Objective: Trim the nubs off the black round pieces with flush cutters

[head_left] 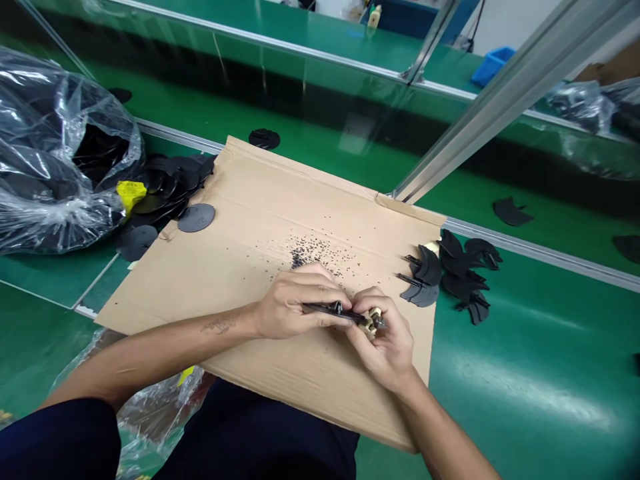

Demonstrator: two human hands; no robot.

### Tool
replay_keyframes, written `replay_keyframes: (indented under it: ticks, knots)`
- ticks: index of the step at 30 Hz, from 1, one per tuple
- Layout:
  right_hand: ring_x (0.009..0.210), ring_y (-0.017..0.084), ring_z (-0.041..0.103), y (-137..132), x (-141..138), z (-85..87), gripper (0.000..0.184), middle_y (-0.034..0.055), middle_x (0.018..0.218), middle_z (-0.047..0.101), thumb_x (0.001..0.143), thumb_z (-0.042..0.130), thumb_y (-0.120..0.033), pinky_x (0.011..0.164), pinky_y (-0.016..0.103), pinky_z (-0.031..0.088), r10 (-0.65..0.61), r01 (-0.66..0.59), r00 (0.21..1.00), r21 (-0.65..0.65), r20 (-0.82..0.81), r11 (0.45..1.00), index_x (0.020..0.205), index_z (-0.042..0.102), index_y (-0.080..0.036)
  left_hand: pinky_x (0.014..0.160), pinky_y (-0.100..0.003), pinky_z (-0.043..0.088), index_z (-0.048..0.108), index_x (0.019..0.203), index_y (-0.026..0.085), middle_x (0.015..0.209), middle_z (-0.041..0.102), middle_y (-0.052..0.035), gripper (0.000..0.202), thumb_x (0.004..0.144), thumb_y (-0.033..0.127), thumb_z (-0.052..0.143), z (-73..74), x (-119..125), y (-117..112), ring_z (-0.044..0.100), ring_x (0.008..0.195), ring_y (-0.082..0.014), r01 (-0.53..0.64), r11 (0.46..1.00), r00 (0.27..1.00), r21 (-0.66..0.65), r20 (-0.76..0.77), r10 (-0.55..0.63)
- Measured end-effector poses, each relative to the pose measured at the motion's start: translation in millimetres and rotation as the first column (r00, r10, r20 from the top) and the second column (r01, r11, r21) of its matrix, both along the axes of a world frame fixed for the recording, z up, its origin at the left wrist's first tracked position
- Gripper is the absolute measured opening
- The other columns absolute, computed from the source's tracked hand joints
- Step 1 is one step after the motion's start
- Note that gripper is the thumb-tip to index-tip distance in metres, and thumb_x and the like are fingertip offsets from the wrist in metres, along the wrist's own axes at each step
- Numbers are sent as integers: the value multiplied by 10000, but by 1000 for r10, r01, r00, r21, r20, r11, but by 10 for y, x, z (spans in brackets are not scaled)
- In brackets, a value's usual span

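Observation:
My left hand [300, 303] is closed around a thin, dark plastic part [325, 309], seen nearly edge-on. A small cream-coloured piece with a metal tip [373, 321] sits in the closed fingers of my right hand [387, 340]. The two hands meet over the cardboard sheet [260, 193], and the cream piece is at the right end of the dark part. Fingers hide much of both, so the cream piece's exact kind cannot be told. Just beyond my hands lie scattered black crumbs [305, 253].
Left of the cardboard, a clear plastic bag [45, 220] stands beside piled black discs [173, 183]. A single disc [197, 217] lies on the cardboard's left edge. Curved black parts [457, 270] are heaped at the right. A metal post [480, 110] rises behind the cardboard.

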State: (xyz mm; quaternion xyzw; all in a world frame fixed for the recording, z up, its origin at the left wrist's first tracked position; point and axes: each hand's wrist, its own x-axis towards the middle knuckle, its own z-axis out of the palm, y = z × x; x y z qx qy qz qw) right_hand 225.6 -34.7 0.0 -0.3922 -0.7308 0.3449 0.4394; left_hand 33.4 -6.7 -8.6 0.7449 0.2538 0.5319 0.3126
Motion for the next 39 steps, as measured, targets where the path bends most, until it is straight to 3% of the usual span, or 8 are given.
replay_keyframes:
  ticks: [9,15,22,25,30,32,35,39]
  knots:
    - [867,205,632,9,-29,-5,154,39,944,636,906,636,-179,761,358,530,-85,84,992,-24,-90,996,1000,548,-265,813,-326,549,701,1235,224,1018,760,-89,301,960,330,638,-64,-21,48,684,915,-177,102,993,994,-57,-27,-104]
    - [1061,257,620,56,16,5,266,100,1119,620,974,547,-391,976,479,500,-316,290,926,-148,-206,946,1208,559,-264,715,-273,532,695,1253,262,941,672,-44,346,908,276,712,-79,-33,32,623,840,-147,-31,999,999,6,-9,31]
    - [579,175,530,166,68,78,354,16,764,567,1013,370,-518,563,335,474,-251,-4,874,-523,-415,852,1171,549,-257,753,-297,530,697,1217,242,958,644,-48,299,918,259,680,-45,-47,44,611,867,-155,-66,984,998,-164,-22,63]
    - [569,181,480,206,95,117,401,16,758,513,1008,305,-547,509,326,418,-198,-92,876,-555,-439,827,1131,563,-266,777,-292,545,666,1163,209,964,686,-43,337,859,324,753,-49,-59,129,652,881,-157,20,867,988,-498,144,60]
    - [702,202,523,163,144,71,418,48,893,536,964,475,-564,608,356,472,-62,-73,942,-381,-330,922,1256,531,-270,605,-205,527,635,1047,159,864,706,-31,455,743,429,840,-95,-133,365,650,665,-100,327,497,893,-804,435,115]
    - [758,205,539,140,146,19,423,51,947,554,928,616,-477,662,360,480,-78,59,991,-170,-111,984,1288,504,-285,501,-173,473,616,1096,174,836,702,-14,513,718,429,851,-99,-173,427,576,536,-57,387,439,877,-811,471,97]
    - [800,231,553,144,136,-46,379,58,939,577,904,686,-358,711,389,479,-165,131,967,177,193,976,1250,552,-283,420,-159,413,595,1115,206,808,696,8,559,688,454,857,-89,-212,445,496,447,-38,457,388,870,-801,494,-4]
    - [811,247,589,172,127,-85,383,69,940,614,935,648,-329,720,404,497,-136,60,953,270,271,961,1309,570,-303,434,-161,423,616,1126,220,800,662,13,599,631,433,878,-76,-215,390,553,503,-68,446,332,890,-831,452,-64]
